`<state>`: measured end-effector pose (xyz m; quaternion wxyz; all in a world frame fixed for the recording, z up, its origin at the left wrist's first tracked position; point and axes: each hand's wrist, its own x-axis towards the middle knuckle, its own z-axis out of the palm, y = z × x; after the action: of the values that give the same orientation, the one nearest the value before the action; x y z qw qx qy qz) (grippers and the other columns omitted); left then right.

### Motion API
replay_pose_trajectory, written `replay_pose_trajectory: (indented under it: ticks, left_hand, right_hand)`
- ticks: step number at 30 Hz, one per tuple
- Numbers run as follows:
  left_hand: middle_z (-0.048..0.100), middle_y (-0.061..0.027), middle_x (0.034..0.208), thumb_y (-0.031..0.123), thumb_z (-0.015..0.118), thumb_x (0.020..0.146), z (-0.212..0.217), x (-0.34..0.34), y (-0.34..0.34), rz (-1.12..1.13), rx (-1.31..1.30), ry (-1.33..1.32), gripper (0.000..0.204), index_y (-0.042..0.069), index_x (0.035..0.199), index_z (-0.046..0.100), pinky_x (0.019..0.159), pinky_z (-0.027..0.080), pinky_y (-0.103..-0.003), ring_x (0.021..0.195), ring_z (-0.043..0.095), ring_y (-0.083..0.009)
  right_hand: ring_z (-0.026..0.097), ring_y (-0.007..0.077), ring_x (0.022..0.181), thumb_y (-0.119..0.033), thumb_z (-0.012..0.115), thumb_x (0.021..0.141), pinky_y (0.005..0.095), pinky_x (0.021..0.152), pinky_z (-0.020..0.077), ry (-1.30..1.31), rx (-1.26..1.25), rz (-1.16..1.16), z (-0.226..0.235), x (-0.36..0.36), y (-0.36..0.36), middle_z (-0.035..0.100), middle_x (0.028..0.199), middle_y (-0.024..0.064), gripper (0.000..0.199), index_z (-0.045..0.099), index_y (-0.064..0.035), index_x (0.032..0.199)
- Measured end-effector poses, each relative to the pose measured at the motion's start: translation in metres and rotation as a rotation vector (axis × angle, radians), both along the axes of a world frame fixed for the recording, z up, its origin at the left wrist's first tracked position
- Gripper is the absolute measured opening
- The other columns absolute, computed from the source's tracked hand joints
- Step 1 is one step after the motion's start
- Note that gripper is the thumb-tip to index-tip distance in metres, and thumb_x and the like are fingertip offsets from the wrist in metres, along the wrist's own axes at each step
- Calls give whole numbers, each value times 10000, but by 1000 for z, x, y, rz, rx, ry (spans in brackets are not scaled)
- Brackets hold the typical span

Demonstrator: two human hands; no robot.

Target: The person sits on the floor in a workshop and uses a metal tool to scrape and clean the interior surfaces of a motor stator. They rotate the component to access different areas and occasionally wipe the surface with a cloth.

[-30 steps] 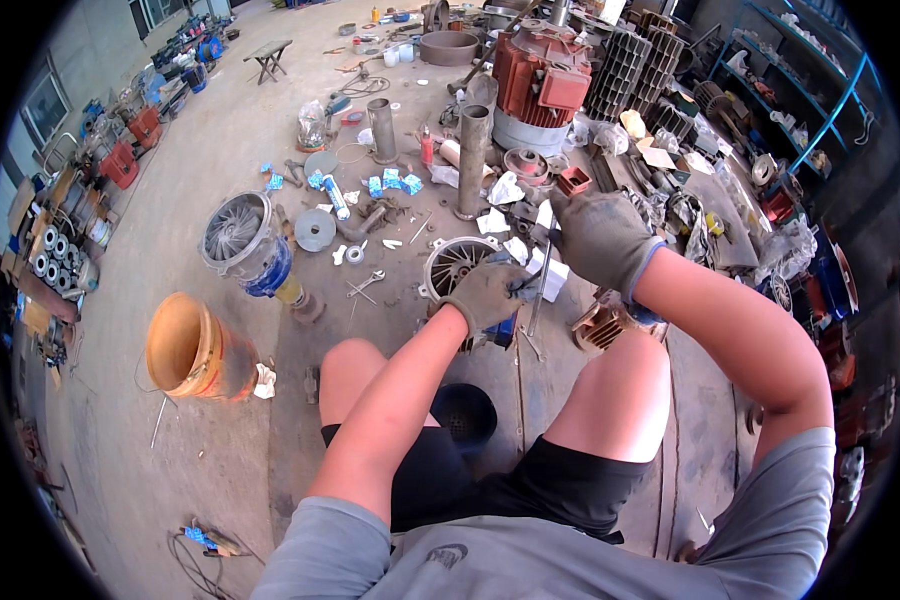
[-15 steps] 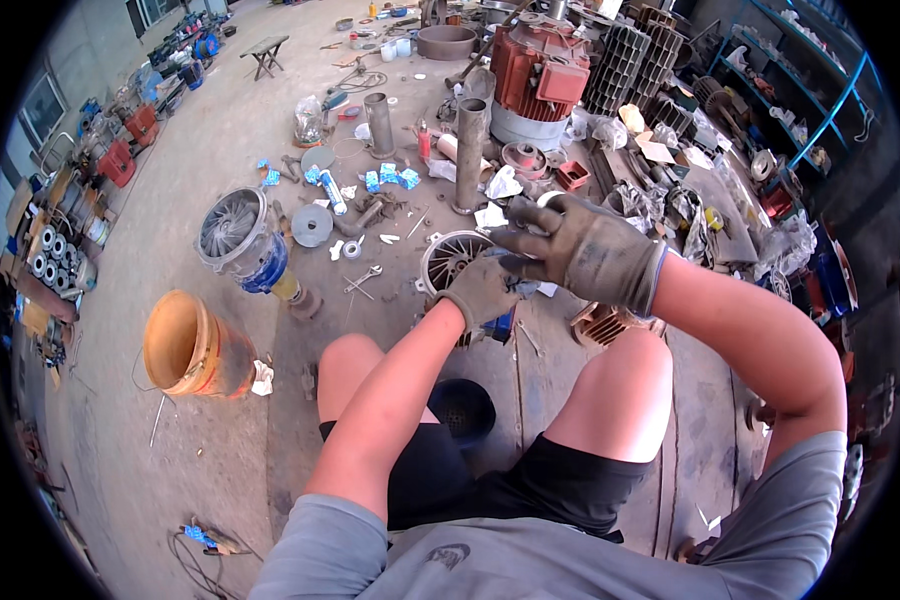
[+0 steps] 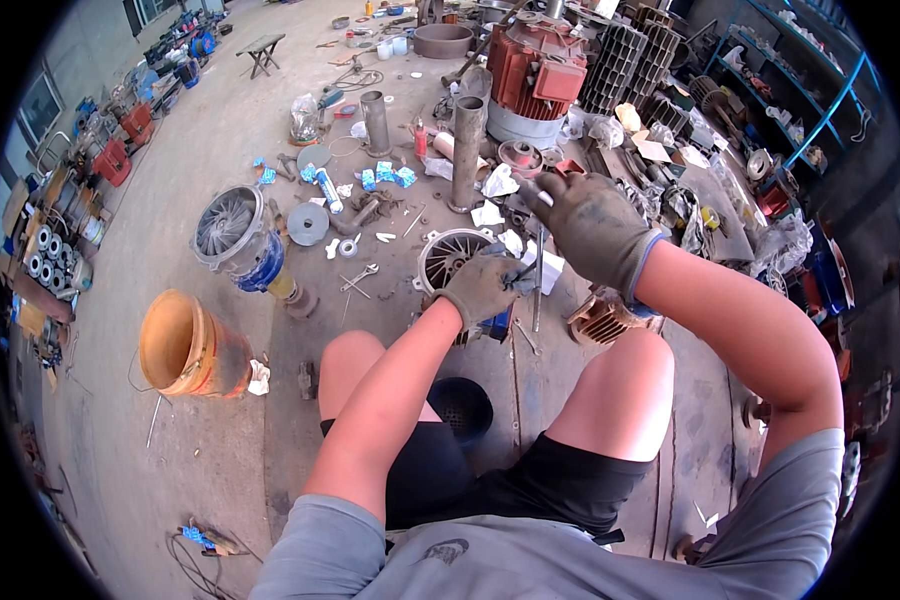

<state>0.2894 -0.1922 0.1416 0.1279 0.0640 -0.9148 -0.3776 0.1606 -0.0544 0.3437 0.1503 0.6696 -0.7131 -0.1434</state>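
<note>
Left hand [image 3: 482, 285], gloved, closed around lower end of thin metal rod [image 3: 537, 290]. Right hand [image 3: 592, 228] gripped rod top, at one o'clock. Finned round motor cover [image 3: 448, 258] at ten o'clock.

Thin metal rod [image 3: 538, 285] upright beside finned housing [image 3: 452, 258]

Grey gloves, grey metal, bright accents

Left hand [image 3: 482, 285] and right hand [image 3: 592, 225] wear dark grey gloves; at 12 o'clock a red motor [image 3: 532, 70], at 9 o'clock an orange bucket [image 3: 185, 345], shorts [image 3: 530, 490] black.
</note>
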Motion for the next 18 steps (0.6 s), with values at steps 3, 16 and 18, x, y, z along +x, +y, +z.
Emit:
replay_pose_trajectory:
  ticks: [3, 16, 18]
  left_hand:
    - [766, -207, 1281, 412, 763, 943, -1, -1, 0, 10, -29, 15, 501, 54, 1292, 776, 1130, 526, -482, 1271, 685, -386]
    - [734, -217, 1273, 490, 817, 927, -10, -4, 1, 53, -50, 63, 545, 30, 1215, 770, 1087, 540, -480, 1211, 699, -382]
    - [728, -225, 1324, 485, 807, 938, 8, -2, -2, 17, -7, -69, 572, 34, 1288, 755, 1128, 530, -469, 1252, 693, -382]
  right_hand:
    - [781, 355, 1040, -287, 716, 1002, 485, 879, 602, -61, 279, 78, 5, 12, 0, 771, 1260, 171, 334, 773, -59, 1239]
    - [605, 264, 1404, -201, 712, 998, 489, 1098, 567, -35, 99, 695, -2, -9, -11, 643, 1504, 27, 340, 762, -138, 1328]
    - [655, 279, 1343, -305, 734, 999, 477, 1086, 569, -74, 180, 531, -15, -10, -20, 711, 1385, 57, 355, 773, -121, 1301]
